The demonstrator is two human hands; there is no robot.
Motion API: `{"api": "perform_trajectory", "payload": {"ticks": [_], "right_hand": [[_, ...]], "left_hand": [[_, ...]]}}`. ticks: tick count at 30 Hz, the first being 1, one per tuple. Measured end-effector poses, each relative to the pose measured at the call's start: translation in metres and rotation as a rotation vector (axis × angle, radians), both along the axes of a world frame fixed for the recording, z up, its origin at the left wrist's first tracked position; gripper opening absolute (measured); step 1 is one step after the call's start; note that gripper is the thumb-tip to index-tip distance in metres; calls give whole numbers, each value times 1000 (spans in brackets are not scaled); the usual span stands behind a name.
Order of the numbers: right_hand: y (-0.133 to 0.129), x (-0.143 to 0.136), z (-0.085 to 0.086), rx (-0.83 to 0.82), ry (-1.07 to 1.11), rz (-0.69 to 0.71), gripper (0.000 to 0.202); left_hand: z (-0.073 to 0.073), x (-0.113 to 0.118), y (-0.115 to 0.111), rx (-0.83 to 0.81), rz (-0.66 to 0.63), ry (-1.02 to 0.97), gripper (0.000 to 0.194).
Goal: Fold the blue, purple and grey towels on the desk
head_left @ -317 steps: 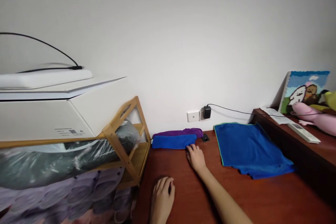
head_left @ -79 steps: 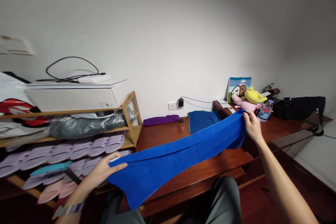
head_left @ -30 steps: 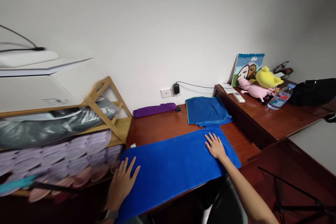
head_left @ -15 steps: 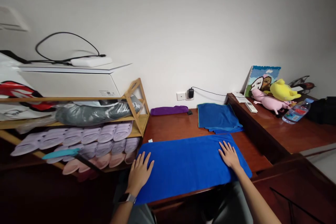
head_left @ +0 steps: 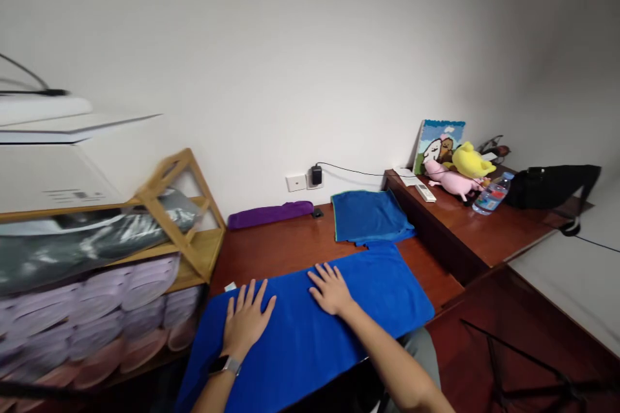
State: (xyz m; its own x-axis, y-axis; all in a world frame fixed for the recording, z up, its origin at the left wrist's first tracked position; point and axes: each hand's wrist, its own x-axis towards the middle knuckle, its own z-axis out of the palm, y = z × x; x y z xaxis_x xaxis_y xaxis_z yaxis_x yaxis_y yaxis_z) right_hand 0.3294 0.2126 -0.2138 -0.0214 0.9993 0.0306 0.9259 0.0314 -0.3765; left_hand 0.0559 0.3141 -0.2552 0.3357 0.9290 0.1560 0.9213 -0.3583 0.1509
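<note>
A bright blue cloth [head_left: 310, 329] lies spread along the front of the reddish-brown table [head_left: 271, 251]. My left hand [head_left: 246, 319] rests flat on its left part, fingers spread, with a watch on the wrist. Near the cloth's middle, toward the back edge, my right hand [head_left: 332, 290] lies palm down with its fingers apart. Neither hand holds anything. Behind the cloth is a folded darker blue cloth [head_left: 371, 216], and a rolled purple cloth [head_left: 271, 214] lies against the wall.
A wooden rack [head_left: 216, 248] with slippers [head_left: 150, 281] and a white box [head_left: 53, 174] stands at left. On the raised right surface [head_left: 465, 232] are plush toys [head_left: 472, 161], a bottle [head_left: 493, 193], a remote [head_left: 425, 192] and a black bag [head_left: 547, 187].
My right hand has moved left across the blue cloth, closer to my left hand. My left hand remains on the cloth's left part. The view has turned to the right.
</note>
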Motion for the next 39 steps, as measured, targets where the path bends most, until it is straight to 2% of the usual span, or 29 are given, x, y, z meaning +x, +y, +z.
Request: {"api": "perform_trajectory", "payload": {"ticks": [2, 4, 6, 8, 11, 13, 15, 17, 21, 24, 26, 28, 31, 33, 34, 36, 39], "right_hand": [[11, -7, -4, 3, 11, 7, 61], [12, 6, -7, -2, 6, -43, 61], [3, 39, -10, -22, -21, -133, 60], [-15, 85, -12, -64, -68, -249, 60], [-44, 161, -12, -154, -147, -438, 61], [-60, 200, -12, -203, -180, -544, 63], [-68, 224, -15, -228, -193, -590, 64], [-72, 234, -19, -243, -195, -601, 66], [-75, 231, -28, -258, -211, -634, 67], [-70, 209, -27, -169, -269, -629, 67], [-59, 174, -21, -36, -278, -527, 65], [-41, 125, -14, 67, -229, -342, 63], [-11, 47, -11, 72, -107, -83, 63], [5, 15, -14, 21, -49, -23, 66], [10, 8, -16, 2, -34, -13, 66], [12, 17, -21, -17, -35, -24, 67], [-4, 71, -28, -42, -90, -122, 67]], "left_hand": [[0, -3, 3, -20, 22, 17, 78], [1, -11, 7, -38, 41, 19, 83], [2, -23, 10, -43, 78, 7, 90], [1, -37, 14, -48, 113, -8, 95], [-3, -57, 21, -62, 145, -20, 92], [-6, -67, 26, -69, 189, -36, 91], [-8, -74, 30, -76, 238, -63, 92], [-8, -79, 31, -73, 243, -78, 92], [-6, -86, 17, 49, 186, -75, 85], [-5, -82, -3, 177, 137, -92, 78], [-3, -66, -14, 195, 48, -93, 72], [0, -40, -19, 159, -41, -75, 66], [4, -1, -17, 77, -92, -39, 62], [3, 12, -11, 39, -77, -25, 64], [2, 12, -9, 24, -57, -18, 67], [-4, 1, -4, 2, -2, -6, 75], [-13, -29, 2, -5, 86, 2, 84]]}}
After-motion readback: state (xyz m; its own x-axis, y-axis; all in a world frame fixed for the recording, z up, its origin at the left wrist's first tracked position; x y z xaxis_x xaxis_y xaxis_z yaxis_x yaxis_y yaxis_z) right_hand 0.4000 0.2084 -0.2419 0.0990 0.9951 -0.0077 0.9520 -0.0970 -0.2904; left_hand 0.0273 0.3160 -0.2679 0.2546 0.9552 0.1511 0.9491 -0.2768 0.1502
